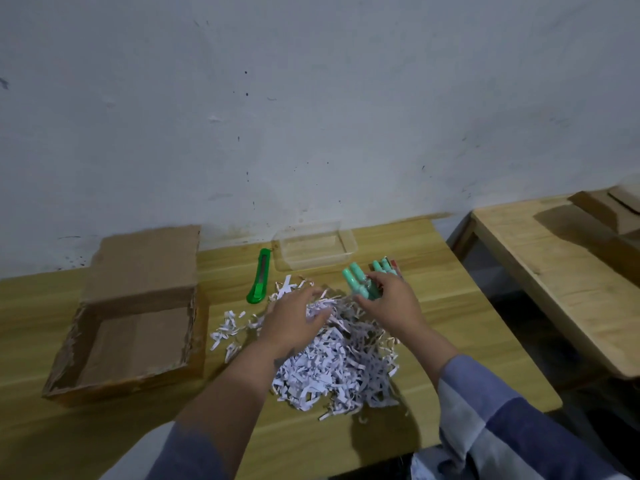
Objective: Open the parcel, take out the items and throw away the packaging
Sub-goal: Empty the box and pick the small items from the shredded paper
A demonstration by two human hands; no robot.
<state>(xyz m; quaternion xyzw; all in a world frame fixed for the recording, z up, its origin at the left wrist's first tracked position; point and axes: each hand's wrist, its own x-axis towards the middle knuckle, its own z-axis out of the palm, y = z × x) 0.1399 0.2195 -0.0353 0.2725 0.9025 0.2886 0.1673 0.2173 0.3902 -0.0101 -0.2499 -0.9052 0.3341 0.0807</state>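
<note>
An open cardboard box (138, 341) stands empty on the left of the wooden table (460, 306), its flap raised at the back. A heap of white shredded paper (339, 368) lies in the middle. My left hand (294, 317) rests palm down on the shreds with its fingers spread. My right hand (391, 301) grips a few teal markers (358, 282) just above the heap's far edge. More teal markers (384, 265) lie on the table behind that hand.
A green utility knife (259, 276) lies beyond the heap, left of a clear plastic tray (348, 242) by the wall. A second wooden table (561, 271) with cardboard (609, 209) on it stands to the right across a gap.
</note>
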